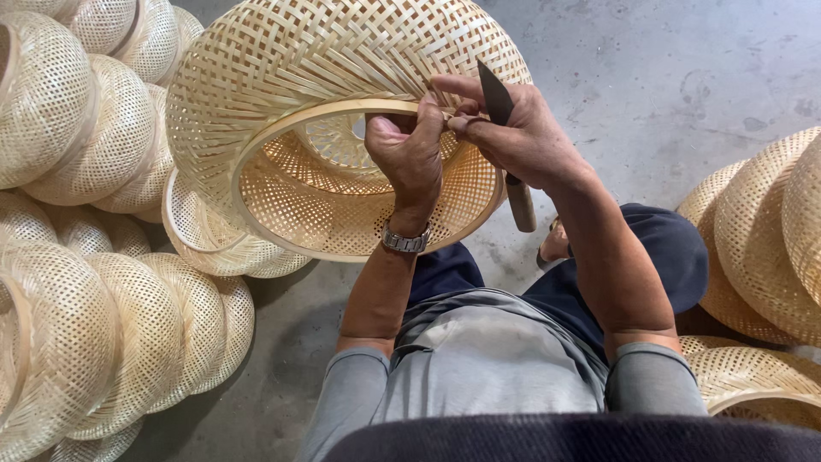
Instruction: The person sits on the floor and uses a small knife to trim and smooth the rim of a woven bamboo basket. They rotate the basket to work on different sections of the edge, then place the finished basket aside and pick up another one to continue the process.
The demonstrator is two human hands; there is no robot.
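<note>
I am watching the woven bamboo shade (282,68) being held up over the lap, its opening tilted toward the camera; my left hand (410,154) is curling its fingers over the smooth rim hoop (282,128), pinching it, while my right hand (522,137) is gripping a knife (494,94), blade up. The shade is looking light, springy, crushable; the stiff hoop is seeming the safest hold

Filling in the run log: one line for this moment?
left hand: grips basket rim | right hand: holds knife at rim | woven baskets stacked around
</note>
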